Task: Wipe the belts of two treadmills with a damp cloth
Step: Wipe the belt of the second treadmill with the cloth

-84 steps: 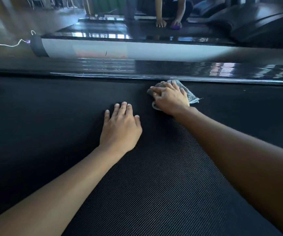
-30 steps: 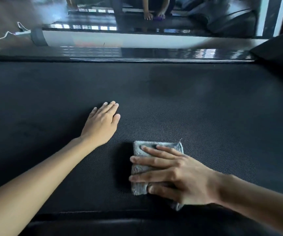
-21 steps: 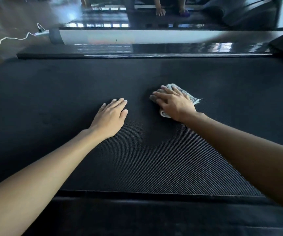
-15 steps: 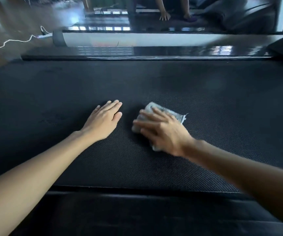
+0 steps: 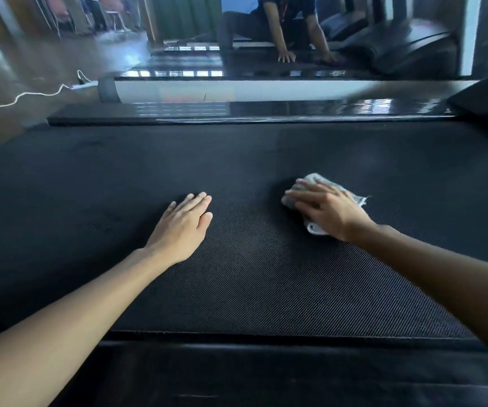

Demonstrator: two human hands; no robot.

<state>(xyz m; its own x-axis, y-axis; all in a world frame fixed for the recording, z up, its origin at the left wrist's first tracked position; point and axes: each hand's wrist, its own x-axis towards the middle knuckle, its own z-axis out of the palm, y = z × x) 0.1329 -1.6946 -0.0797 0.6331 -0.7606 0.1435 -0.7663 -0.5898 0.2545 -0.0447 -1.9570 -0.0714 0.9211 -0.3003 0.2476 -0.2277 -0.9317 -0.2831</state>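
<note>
Stroke so far: right hand [image 5: 329, 211] and grey cloth [image 5: 316, 180] have slid away from just beside the left hand [image 5: 182, 227] to right of centre; the left hand has not shifted.
Bottom, near rail [image 5: 266, 374]: dark strip, untouched.
Middle, belt [image 5: 251, 289]: textured black; wiping it well probably calls for flat, even pressure in overlapping passes that reach both edges.
Centre-left, left hand: fingers straight and together, flat on the belt as a brace.
Right of centre, right hand: fingers slightly apart, pressing down, not curled round anything.
Cloth under fingers: folded pad beneath palm and fingers; it peeks out past the fingertips, at a frayed right corner and beside the wrist.
Top, far rail [image 5: 266, 111]: glossy, well apart from the cloth.
</note>
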